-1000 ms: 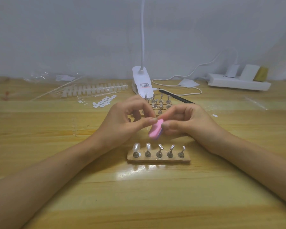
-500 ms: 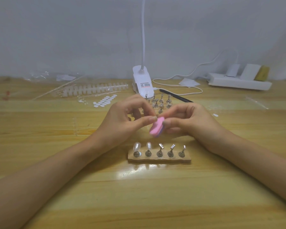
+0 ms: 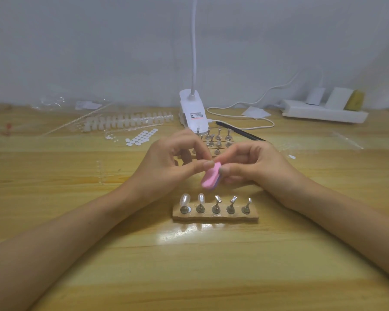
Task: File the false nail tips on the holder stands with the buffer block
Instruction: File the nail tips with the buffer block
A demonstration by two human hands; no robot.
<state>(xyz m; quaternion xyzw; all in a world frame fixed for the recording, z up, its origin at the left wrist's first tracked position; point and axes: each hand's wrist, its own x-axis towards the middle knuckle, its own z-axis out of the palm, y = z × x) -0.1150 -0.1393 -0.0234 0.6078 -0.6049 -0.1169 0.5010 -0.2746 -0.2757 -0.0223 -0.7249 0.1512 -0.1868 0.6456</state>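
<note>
**Two hands share a pink buffer block (image 3: 210,179)**

The right hand (image 3: 254,167) pinches it; the left hand (image 3: 166,167) curls at its upper end, grasp unclear. Its long axis slants down-left toward the holder stands (image 3: 215,208) just below, nearer the left hand.

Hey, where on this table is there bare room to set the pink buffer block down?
Bare wood: the near strip in front of the holder base, between the left forearm and right forearm; also right of the latter, well short of the power strip. Crowded: the far middle, where lamp clip, loose stands, stickers and nail strips sit.
</note>
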